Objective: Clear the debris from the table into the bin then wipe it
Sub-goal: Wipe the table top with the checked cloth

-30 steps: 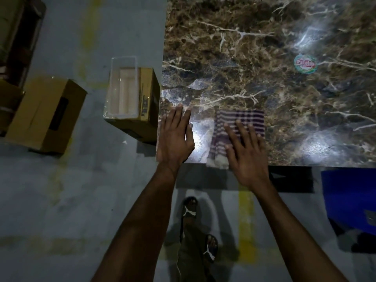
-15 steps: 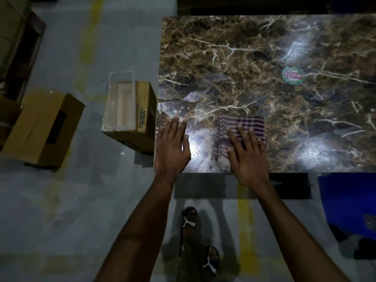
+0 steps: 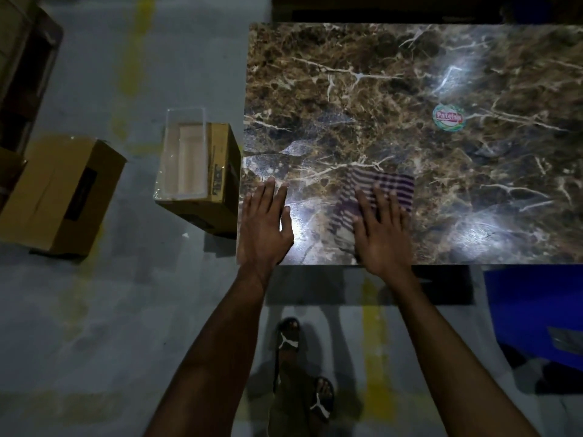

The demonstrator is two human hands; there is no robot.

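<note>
A brown marble-patterned table (image 3: 410,89) fills the upper right. A striped purple-and-white cloth (image 3: 391,187) lies folded near the table's front edge. My right hand (image 3: 378,228) presses flat on the cloth with straight fingers. My left hand (image 3: 263,225) rests flat on the bare tabletop at the front left corner, a short way left of the cloth. A clear plastic bin (image 3: 184,156) sits on a cardboard box (image 3: 220,171) just left of the table. A round green-and-red sticker (image 3: 448,118) lies on the tabletop, far right of centre.
Another cardboard box (image 3: 60,193) stands on the grey floor at the left. A blue object (image 3: 536,307) sits on the floor at the lower right. My feet in sandals (image 3: 303,373) are below the table's front edge.
The view has tilted so the table sits lower in frame. My right hand and the cloth have slid slightly away from the front edge. The left hand stays flat at the corner.
</note>
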